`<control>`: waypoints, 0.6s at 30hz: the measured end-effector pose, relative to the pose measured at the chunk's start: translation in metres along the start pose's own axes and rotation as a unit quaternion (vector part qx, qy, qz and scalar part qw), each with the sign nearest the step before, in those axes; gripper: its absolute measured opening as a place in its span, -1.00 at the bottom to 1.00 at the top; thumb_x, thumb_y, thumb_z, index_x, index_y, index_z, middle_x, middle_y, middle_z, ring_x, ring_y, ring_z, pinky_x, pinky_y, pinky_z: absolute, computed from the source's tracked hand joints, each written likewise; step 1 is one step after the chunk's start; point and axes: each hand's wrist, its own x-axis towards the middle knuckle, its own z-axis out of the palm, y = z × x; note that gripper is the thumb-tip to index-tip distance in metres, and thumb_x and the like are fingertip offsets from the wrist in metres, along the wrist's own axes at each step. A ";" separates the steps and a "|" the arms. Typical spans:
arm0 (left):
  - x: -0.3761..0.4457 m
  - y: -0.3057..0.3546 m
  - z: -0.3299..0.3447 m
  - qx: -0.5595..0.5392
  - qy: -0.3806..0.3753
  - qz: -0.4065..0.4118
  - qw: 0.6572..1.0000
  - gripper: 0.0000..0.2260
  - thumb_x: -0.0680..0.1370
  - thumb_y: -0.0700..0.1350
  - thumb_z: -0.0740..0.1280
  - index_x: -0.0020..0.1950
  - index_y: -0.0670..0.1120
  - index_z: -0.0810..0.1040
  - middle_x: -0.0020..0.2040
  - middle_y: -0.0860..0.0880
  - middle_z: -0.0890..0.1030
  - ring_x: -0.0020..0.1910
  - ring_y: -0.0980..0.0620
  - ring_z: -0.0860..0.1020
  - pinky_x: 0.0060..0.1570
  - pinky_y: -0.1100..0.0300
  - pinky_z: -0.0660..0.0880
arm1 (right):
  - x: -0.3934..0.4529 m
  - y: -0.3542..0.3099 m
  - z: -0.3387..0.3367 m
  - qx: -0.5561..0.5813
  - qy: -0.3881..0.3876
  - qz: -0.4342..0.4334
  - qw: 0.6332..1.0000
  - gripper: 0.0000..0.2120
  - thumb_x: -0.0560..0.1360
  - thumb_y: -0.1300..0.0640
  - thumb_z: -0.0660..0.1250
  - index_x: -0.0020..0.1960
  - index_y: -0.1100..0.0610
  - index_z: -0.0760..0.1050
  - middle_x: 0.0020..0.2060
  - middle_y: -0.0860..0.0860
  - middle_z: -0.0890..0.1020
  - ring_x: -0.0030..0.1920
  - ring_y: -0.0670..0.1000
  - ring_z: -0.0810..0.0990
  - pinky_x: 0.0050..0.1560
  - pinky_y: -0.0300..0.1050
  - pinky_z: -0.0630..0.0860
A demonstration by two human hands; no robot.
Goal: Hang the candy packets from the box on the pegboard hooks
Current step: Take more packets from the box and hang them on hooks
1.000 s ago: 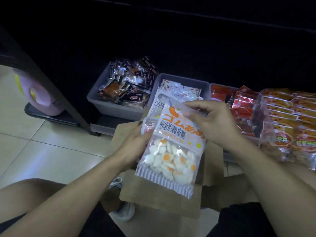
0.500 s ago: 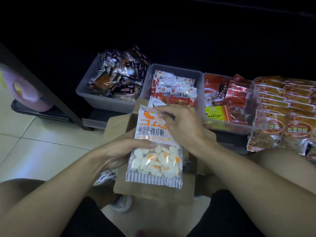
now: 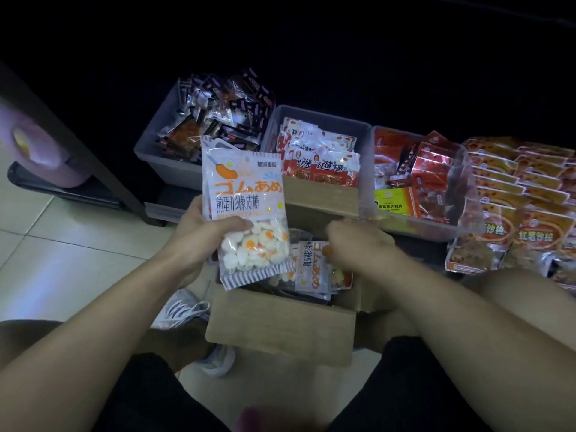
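Observation:
My left hand (image 3: 199,241) grips a white candy packet (image 3: 243,194) of egg-shaped gummies with orange lettering, upright, my thumb across its front; more packets seem stacked behind it. It hangs over the left side of the open cardboard box (image 3: 280,328) between my knees. My right hand (image 3: 358,247), blurred, is low over the box, its fingertips at another such packet (image 3: 311,266) lying inside. Whether it holds that packet is unclear. No pegboard or hooks are in view.
Behind the box stand a grey bin (image 3: 156,151) of dark snack packs, a grey bin (image 3: 327,120) of red-and-white packs and a clear bin (image 3: 420,226) of red packs. Orange packs (image 3: 530,198) are piled at the right. A white shoe (image 3: 184,307) is left of the box.
My right hand let go of the packet's top and dropped into the box. My left hand lifted the packet up and left, now holding it alone.

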 end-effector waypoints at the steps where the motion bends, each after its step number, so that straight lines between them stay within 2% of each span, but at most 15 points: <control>1: 0.001 -0.002 0.000 -0.002 0.020 0.003 1.000 -0.55 0.45 -0.37 0.55 0.22 -0.04 0.51 0.10 -0.03 0.76 0.05 -0.07 0.74 0.06 -0.04 0.67 | 0.001 -0.008 0.014 -0.083 -0.010 -0.013 0.996 -0.77 0.60 0.15 0.33 0.23 0.10 0.61 0.21 0.14 0.66 0.23 0.18 0.61 0.12 -0.04 0.46; 2: 0.001 -0.004 0.000 -0.002 0.036 0.003 0.999 -0.52 0.45 -0.35 0.56 0.28 -0.06 0.50 0.11 -0.01 0.75 0.06 -0.06 0.74 0.02 -0.01 0.67 | 0.004 -0.015 0.029 -0.159 -0.030 -0.013 0.987 -0.70 0.64 0.13 0.29 0.35 0.12 0.56 0.34 0.16 0.58 0.36 0.19 0.52 0.29 0.03 0.39; 4: 0.000 -0.008 0.002 0.001 0.054 0.004 0.999 -0.47 0.45 -0.33 0.57 0.35 -0.09 0.48 0.13 0.01 0.74 0.06 -0.03 0.74 -0.14 0.10 0.68 | 0.013 -0.020 0.055 -0.274 -0.095 0.013 0.957 -0.58 0.72 0.02 0.16 0.54 0.11 0.41 0.58 0.22 0.32 0.58 0.28 0.24 0.57 0.25 0.09; 5: -0.001 -0.009 0.003 0.005 0.059 0.005 0.998 -0.46 0.45 -0.33 0.58 0.36 -0.10 0.47 0.13 0.00 0.74 0.03 -0.02 0.73 -0.26 0.18 0.66 | 0.020 -0.019 0.068 -0.311 -0.125 0.025 0.942 -0.54 0.74 -0.02 0.10 0.59 0.10 0.34 0.63 0.24 0.21 0.63 0.32 0.11 0.60 0.34 -0.05; 7: -0.002 -0.011 0.004 0.011 0.068 0.006 0.998 -0.45 0.45 -0.32 0.58 0.36 -0.10 0.45 0.13 0.01 0.72 -0.03 0.04 0.71 -0.45 0.34 0.55 | 0.023 -0.020 0.079 -0.355 -0.154 0.027 0.922 -0.51 0.75 -0.05 0.07 0.62 0.10 0.29 0.65 0.26 0.16 0.63 0.39 0.04 0.58 0.44 -0.11; 9: -0.003 -0.012 0.004 0.014 0.071 0.009 0.997 -0.43 0.45 -0.31 0.59 0.38 -0.11 0.45 0.14 0.01 0.72 -0.04 0.07 0.70 -0.47 0.38 0.53 | 0.021 -0.025 0.079 -0.372 -0.154 0.023 0.915 -0.53 0.74 -0.03 0.10 0.59 0.13 0.34 0.60 0.24 0.28 0.60 0.42 0.15 0.56 0.49 -0.01; 11: -0.002 -0.011 0.002 0.009 0.072 0.007 0.997 -0.44 0.46 -0.31 0.58 0.38 -0.11 0.44 0.14 0.00 0.72 -0.04 0.07 0.70 -0.48 0.38 0.52 | 0.017 -0.031 0.073 -0.352 -0.133 0.014 0.926 -0.59 0.74 0.06 0.11 0.53 0.14 0.41 0.53 0.21 0.42 0.55 0.37 0.29 0.53 0.48 0.13; 13: -0.002 -0.011 0.001 0.005 0.075 0.005 0.997 -0.45 0.47 -0.30 0.57 0.37 -0.10 0.44 0.12 0.01 0.71 -0.07 0.08 0.70 -0.50 0.37 0.51 | 0.011 -0.035 0.063 -0.298 -0.099 -0.003 0.949 -0.65 0.71 0.12 0.15 0.45 0.11 0.48 0.42 0.13 0.54 0.46 0.25 0.47 0.48 0.34 0.32; 15: -0.002 -0.010 0.001 0.000 0.074 0.007 0.997 -0.45 0.47 -0.31 0.57 0.38 -0.11 0.44 0.11 0.02 0.72 -0.07 0.10 0.70 -0.48 0.36 0.53 | 0.001 -0.039 0.043 -0.223 -0.037 -0.019 0.974 -0.71 0.67 0.13 0.23 0.35 0.10 0.54 0.32 0.09 0.62 0.33 0.16 0.59 0.31 0.05 0.47; 16: -0.001 -0.010 0.001 -0.004 0.074 0.008 0.997 -0.45 0.47 -0.31 0.57 0.38 -0.11 0.44 0.10 0.03 0.72 -0.08 0.10 0.69 -0.48 0.37 0.52 | -0.005 -0.041 0.028 -0.190 -0.007 -0.024 0.982 -0.74 0.65 0.14 0.27 0.30 0.08 0.57 0.27 0.08 0.65 0.28 0.15 0.62 0.18 -0.03 0.46; 18: -0.001 -0.009 0.002 -0.015 0.071 0.011 0.997 -0.45 0.47 -0.31 0.57 0.37 -0.10 0.43 0.09 0.04 0.71 -0.09 0.09 0.69 -0.50 0.39 0.51 | -0.019 -0.039 -0.001 -0.129 0.048 -0.017 0.990 -0.76 0.60 0.22 0.28 0.22 0.05 0.61 0.17 0.07 0.68 0.20 0.15 0.66 -0.02 -0.06 0.40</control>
